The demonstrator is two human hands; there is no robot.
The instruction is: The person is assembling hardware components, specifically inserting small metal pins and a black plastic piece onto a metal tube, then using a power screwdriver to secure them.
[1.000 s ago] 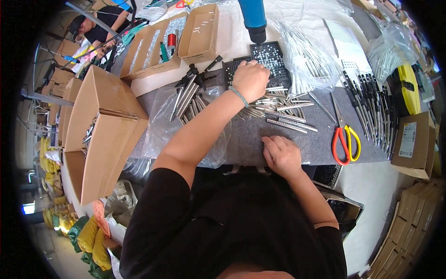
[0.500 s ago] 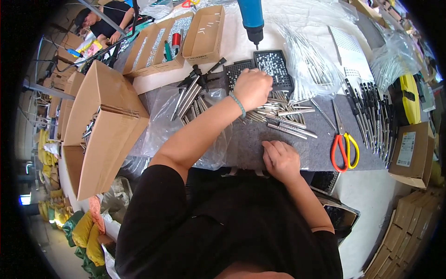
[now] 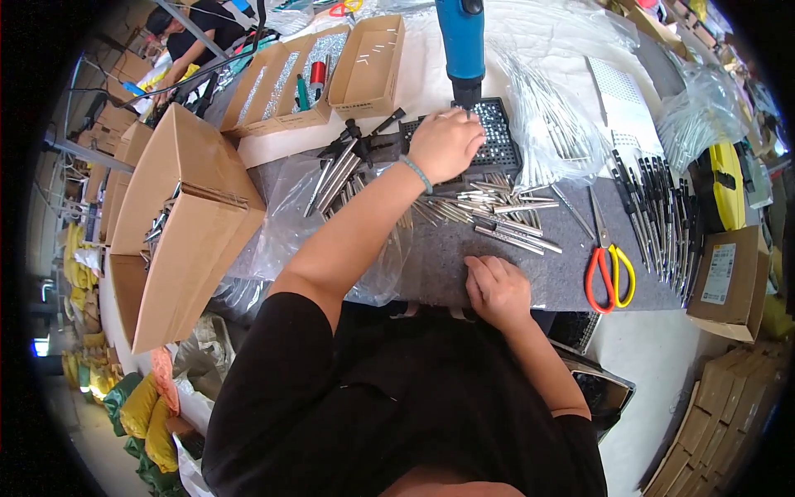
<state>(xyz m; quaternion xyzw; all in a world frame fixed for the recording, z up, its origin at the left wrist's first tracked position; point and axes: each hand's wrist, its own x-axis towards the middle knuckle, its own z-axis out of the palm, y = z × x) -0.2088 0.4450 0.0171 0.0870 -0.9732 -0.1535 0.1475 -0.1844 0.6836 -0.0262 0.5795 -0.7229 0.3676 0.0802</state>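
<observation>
My left hand (image 3: 445, 147), with a beaded bracelet (image 3: 418, 174) at the wrist, is over a black gridded tray (image 3: 407, 141). Its fingers are bent and closed; the tips and anything between them are hidden. Directly beyond the fingers is the dark nose of a blue power driver (image 3: 464, 43), which points down; its tip is out of sight behind the hand. Beside it lies a black tray filled with small silver pieces (image 3: 498, 139). My right hand (image 3: 499, 291) rests curled at the near edge of the grey mat, nothing visible in it. Beyond it are loose metal tubes (image 3: 513, 236).
Scissors (image 3: 609, 269) and black-ended rods (image 3: 662, 215) lie right. Bagged thin rods (image 3: 551, 124) are beyond. Left stand a large carton (image 3: 203, 224) and dark clamp-like tools (image 3: 352, 137). Shallow boxes (image 3: 368, 66) sit farther back; another person (image 3: 195, 37) works far left.
The blue driver has come down close to my left hand. That hand has shifted slightly left and its fingers now meet the driver's nose in view. My right hand stays put.
</observation>
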